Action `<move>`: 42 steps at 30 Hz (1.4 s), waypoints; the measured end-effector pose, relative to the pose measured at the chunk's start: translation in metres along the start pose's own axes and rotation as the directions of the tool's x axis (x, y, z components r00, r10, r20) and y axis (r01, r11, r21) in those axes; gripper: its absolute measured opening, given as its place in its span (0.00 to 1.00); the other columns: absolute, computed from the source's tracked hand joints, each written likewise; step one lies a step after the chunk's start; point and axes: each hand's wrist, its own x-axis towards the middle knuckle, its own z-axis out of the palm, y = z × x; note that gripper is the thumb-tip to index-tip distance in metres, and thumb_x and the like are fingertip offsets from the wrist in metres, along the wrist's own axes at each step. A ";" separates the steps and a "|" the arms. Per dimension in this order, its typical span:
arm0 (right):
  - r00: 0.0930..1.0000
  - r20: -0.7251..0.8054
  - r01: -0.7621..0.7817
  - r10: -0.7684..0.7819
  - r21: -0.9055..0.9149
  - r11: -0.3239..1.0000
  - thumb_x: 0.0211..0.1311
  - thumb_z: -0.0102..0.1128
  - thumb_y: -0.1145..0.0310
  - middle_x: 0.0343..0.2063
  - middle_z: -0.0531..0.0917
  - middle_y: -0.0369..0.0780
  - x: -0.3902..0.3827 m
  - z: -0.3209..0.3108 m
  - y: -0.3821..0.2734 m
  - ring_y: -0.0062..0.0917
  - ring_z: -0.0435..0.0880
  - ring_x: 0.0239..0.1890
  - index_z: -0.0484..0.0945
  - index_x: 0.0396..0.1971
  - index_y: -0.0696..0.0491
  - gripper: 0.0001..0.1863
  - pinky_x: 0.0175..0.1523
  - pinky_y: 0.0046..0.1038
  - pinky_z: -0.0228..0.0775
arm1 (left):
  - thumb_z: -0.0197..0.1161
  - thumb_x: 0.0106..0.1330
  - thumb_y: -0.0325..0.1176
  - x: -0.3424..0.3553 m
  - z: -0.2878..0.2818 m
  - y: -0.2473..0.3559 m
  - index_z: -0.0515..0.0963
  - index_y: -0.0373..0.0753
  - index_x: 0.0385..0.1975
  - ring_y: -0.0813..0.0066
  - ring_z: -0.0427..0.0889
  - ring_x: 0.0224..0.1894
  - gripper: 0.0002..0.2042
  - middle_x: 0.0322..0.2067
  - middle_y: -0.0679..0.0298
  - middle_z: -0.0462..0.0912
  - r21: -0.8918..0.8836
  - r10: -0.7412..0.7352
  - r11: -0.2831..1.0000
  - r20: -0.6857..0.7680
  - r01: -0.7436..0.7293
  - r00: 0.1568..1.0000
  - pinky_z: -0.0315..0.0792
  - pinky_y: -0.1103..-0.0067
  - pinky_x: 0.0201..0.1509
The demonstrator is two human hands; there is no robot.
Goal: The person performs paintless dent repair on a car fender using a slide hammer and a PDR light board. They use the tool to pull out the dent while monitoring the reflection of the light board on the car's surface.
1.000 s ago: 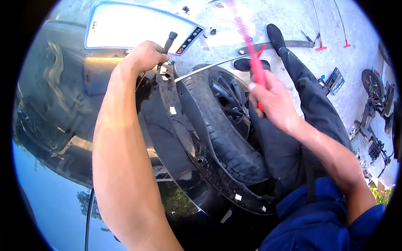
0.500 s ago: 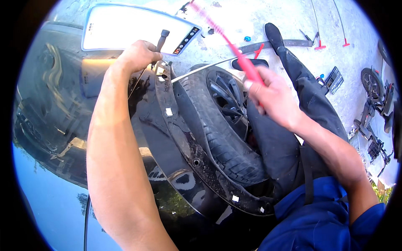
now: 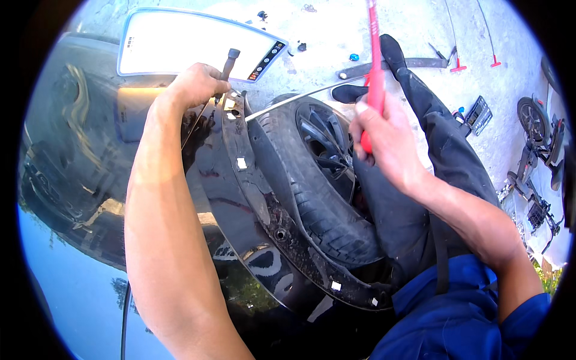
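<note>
My left hand (image 3: 195, 87) is closed around a dark punch-like tool (image 3: 228, 65) with a broad cap, held nearly upright at the far end of a glossy black car fender (image 3: 219, 174). The fingers at its lower end are partly hidden. In my right hand (image 3: 390, 138) is a red-handled tool (image 3: 376, 75), raised over the wheel and pointing up; its far end lies beyond the top edge. Below runs the bare wheel-arch lip (image 3: 243, 144) with several white clip pads. The tyre (image 3: 321, 210) sits inside the arch.
A lit white panel (image 3: 186, 42) stands beyond the fender. One slender metal rod (image 3: 294, 98) crosses above the tyre. My outstretched leg (image 3: 447, 144) lies right of the wheel. On the floor are a dark trim strip (image 3: 420, 62), red T-handled rods (image 3: 458, 67) and a parked scooter (image 3: 531, 180).
The red-handled tool has swung from leaning up-left to nearly upright, and my right hand has tilted with it. My left hand and the punch-like tool have barely shifted.
</note>
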 end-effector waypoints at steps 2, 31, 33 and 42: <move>0.996 0.085 0.052 -0.041 -0.133 0.990 0.72 0.55 0.62 0.22 0.75 0.34 0.002 -0.003 0.012 0.17 0.72 0.20 0.72 0.36 0.57 0.12 0.26 0.24 0.66 | 0.68 0.63 0.40 0.002 0.000 0.002 0.86 0.35 0.45 0.64 0.83 0.39 0.17 0.34 0.55 0.86 -0.012 0.008 1.000 -0.007 -0.008 1.000 0.74 0.69 0.48; 1.000 0.017 0.002 -0.003 0.030 1.000 0.74 0.54 0.64 0.23 0.74 0.34 0.000 0.003 0.005 0.16 0.71 0.18 0.70 0.41 0.56 0.10 0.24 0.21 0.66 | 0.68 0.62 0.41 0.004 0.009 -0.005 0.86 0.36 0.44 0.64 0.83 0.36 0.17 0.31 0.56 0.85 -0.008 0.002 1.000 -0.017 -0.003 1.000 0.75 0.68 0.45; 0.983 0.180 -0.021 0.048 -0.147 0.989 0.73 0.55 0.63 0.23 0.74 0.34 0.003 -0.003 0.017 0.15 0.71 0.18 0.70 0.40 0.56 0.11 0.23 0.21 0.65 | 0.68 0.63 0.41 0.004 0.005 0.006 0.86 0.35 0.46 0.61 0.85 0.40 0.17 0.35 0.53 0.87 -0.004 -0.033 0.999 0.025 0.033 0.999 0.75 0.68 0.50; 0.996 0.085 -0.024 0.028 -0.044 0.999 0.73 0.53 0.64 0.23 0.74 0.33 0.003 0.002 0.009 0.15 0.72 0.20 0.70 0.41 0.56 0.10 0.25 0.22 0.66 | 0.68 0.63 0.40 -0.002 -0.002 0.006 0.86 0.36 0.46 0.61 0.85 0.41 0.17 0.36 0.53 0.87 0.015 -0.019 1.000 -0.019 0.019 1.000 0.75 0.68 0.51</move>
